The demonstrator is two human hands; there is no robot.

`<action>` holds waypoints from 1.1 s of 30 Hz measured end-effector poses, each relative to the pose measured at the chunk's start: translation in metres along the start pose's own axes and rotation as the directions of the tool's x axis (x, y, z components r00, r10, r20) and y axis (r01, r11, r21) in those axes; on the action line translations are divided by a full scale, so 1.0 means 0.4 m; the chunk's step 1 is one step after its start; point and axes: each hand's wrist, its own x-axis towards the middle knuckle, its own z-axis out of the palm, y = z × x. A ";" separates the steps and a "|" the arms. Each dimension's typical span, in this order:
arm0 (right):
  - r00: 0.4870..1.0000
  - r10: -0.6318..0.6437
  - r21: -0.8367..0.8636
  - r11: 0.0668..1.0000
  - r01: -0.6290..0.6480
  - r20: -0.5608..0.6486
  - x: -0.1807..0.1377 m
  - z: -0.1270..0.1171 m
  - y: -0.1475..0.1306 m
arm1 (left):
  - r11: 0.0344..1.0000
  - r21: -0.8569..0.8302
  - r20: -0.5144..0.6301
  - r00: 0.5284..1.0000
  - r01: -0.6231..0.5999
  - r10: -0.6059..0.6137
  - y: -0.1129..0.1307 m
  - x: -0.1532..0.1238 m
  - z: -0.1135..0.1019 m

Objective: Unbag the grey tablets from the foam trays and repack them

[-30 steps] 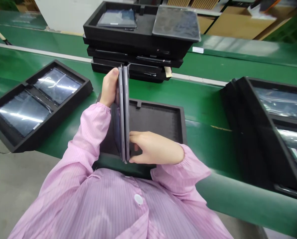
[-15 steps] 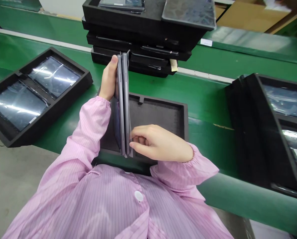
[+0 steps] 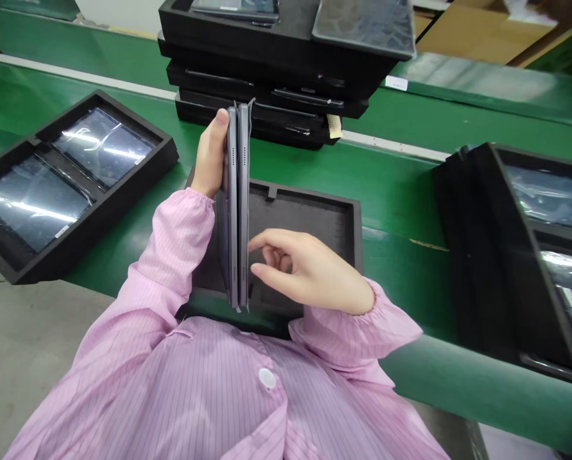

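My left hand grips two thin grey tablets held together upright on edge, thumb near their top end. They stand over an empty black foam tray lying on the green conveyor belt right in front of me. My right hand hovers just to the right of the tablets' lower end, fingers loosely curled and apart, thumb and forefinger pointing at the tablets without gripping them.
A black tray with two wrapped tablets lies at the left. A stack of black trays stands behind, with a wrapped tablet on top. More trays with wrapped tablets lean at the right. Cardboard boxes sit beyond the belt.
My right hand has let go of the tablets' lower edge and drawn slightly back to the right, its fingers opening. The left hand keeps the tablets upright.
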 end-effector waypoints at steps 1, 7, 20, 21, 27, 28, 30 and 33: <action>0.998 0.000 0.049 0.999 0.003 -0.070 0.000 0.002 0.001 | 0.999 -0.015 0.015 0.999 -0.034 0.034 0.004 -0.003 0.002; 0.939 0.072 0.267 0.963 0.022 -0.337 0.007 0.023 -0.003 | 0.985 -0.045 0.084 0.981 -0.169 0.172 0.040 -0.032 0.027; 0.909 0.145 0.442 0.896 0.047 -0.391 -0.008 0.027 -0.028 | 0.968 0.130 0.185 0.964 -0.215 0.190 0.112 -0.076 0.044; 0.910 0.139 0.459 0.887 0.061 -0.390 -0.007 0.031 -0.028 | 0.960 0.131 0.215 0.952 -0.249 0.218 0.111 -0.075 0.041; 0.919 0.103 0.460 0.883 0.091 -0.380 -0.004 0.052 -0.031 | 0.933 0.170 0.268 0.926 -0.316 0.265 0.120 -0.081 0.042; 0.919 0.098 0.440 0.894 0.088 -0.383 -0.003 0.054 -0.033 | 0.933 0.174 0.265 0.927 -0.316 0.264 0.125 -0.084 0.045; 0.909 0.091 0.372 0.925 0.074 -0.408 -0.002 0.058 -0.037 | 0.928 0.168 0.270 0.921 -0.332 0.280 0.134 -0.089 0.053; 0.861 0.107 0.231 0.973 0.013 -0.497 0.004 0.065 -0.042 | 0.918 0.192 0.160 0.934 -0.348 0.321 0.121 -0.110 0.056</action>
